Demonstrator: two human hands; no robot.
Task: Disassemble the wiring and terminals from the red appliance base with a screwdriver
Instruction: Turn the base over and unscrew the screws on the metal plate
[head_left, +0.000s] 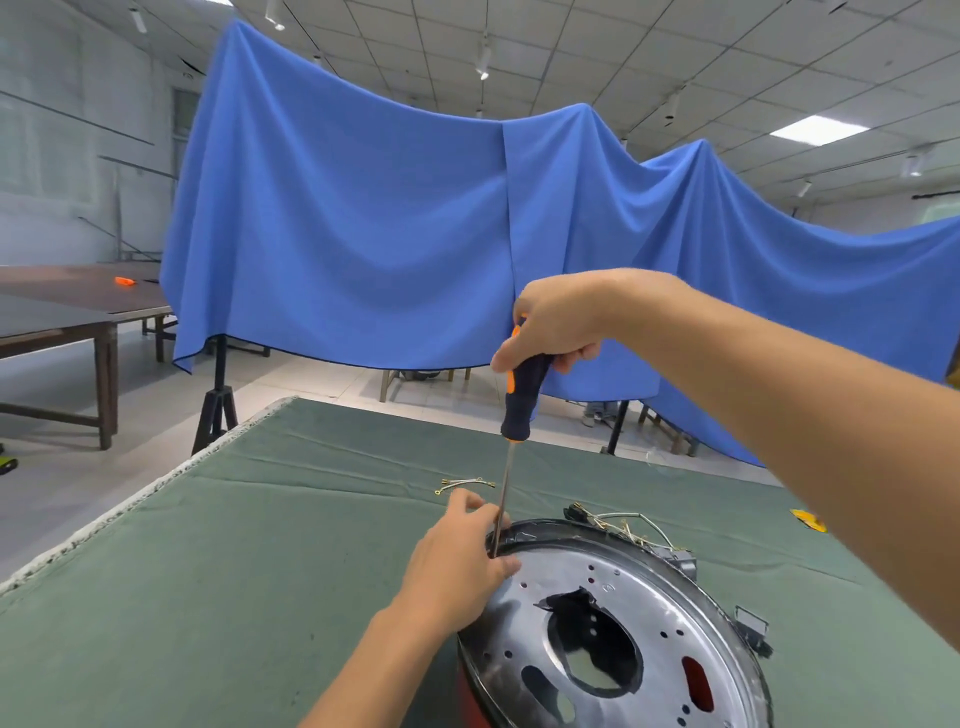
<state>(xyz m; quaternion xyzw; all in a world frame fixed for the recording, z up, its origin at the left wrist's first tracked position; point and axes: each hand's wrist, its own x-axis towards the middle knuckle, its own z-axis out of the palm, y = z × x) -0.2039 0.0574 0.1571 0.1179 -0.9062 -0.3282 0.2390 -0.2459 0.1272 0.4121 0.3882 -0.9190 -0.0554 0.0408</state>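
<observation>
The red appliance base (618, 644) sits at five o'clock on the green cloth-covered table (260, 545), its silvery perforated plate facing up and a sliver of red shell showing at its lower left edge. The right hand (558, 325) comes in from three o'clock and wraps its fingers round the dark, orange-striped handle of the screwdriver (511, 441), holding it nearly upright. The thin shaft runs down to the rim of the base at about eleven o'clock on the plate. There the left hand (460, 564) meets it, fingers curled in close around the lower shaft and the rim; whether they actually pinch the shaft I cannot tell. A tangle of wiring (628, 527) with small terminals sits on the far rim at one o'clock. Just beyond the left hand, at twelve o'clock, loose wires (465, 484) with brass ends lie on the cloth. A blue drape (363, 218) hangs behind.
</observation>
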